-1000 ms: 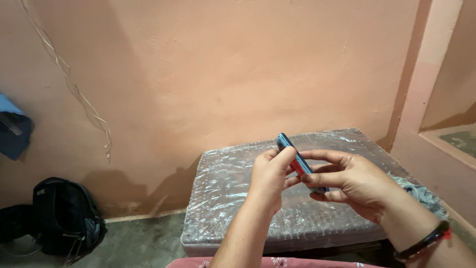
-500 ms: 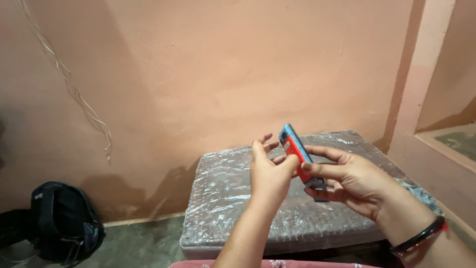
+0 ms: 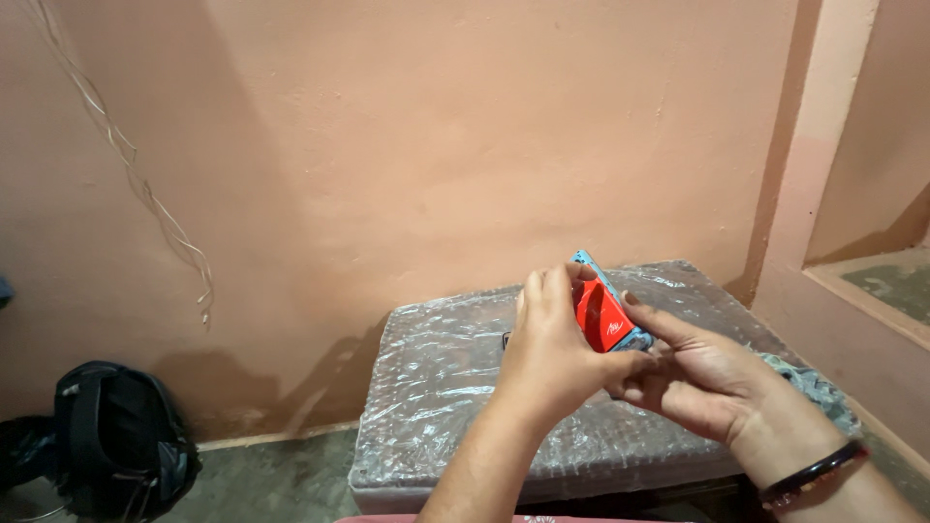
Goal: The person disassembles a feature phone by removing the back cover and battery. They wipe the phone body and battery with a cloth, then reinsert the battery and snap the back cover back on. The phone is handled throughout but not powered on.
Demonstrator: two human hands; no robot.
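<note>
Both hands meet on one small thing just right of the frame's centre: the left hand (image 3: 550,351) wraps its fingers over the near side of a small red and blue box (image 3: 603,312), while the right hand (image 3: 699,380) cups it from below and from the right, its fingers pressed along the box's lower edge, so each grip is clenched on the same box. It is held in the air, tilted with its narrow blue end pointing up, above the counter (image 3: 455,407), a low block wrapped in crinkled clear plastic that fills the lower middle of the frame. From here the likeliest slip is the box sliding out between the fingertips, since it is small, smooth-faced and pinched mostly at its edges; it would drop onto the slick wrap and could skid off toward the floor. Pressing too hard could also dent its thin walls. Whether the box is open or sealed cannot be told, and nothing of its contents shows. At the lower left of the frame a black backpack (image 3: 116,447) sits on the floor against the wall; its inside is not visible either. A thin pale wire (image 3: 145,194) hangs down the wall at the upper left, and a dark bangle (image 3: 812,473) rings the right wrist.
</note>
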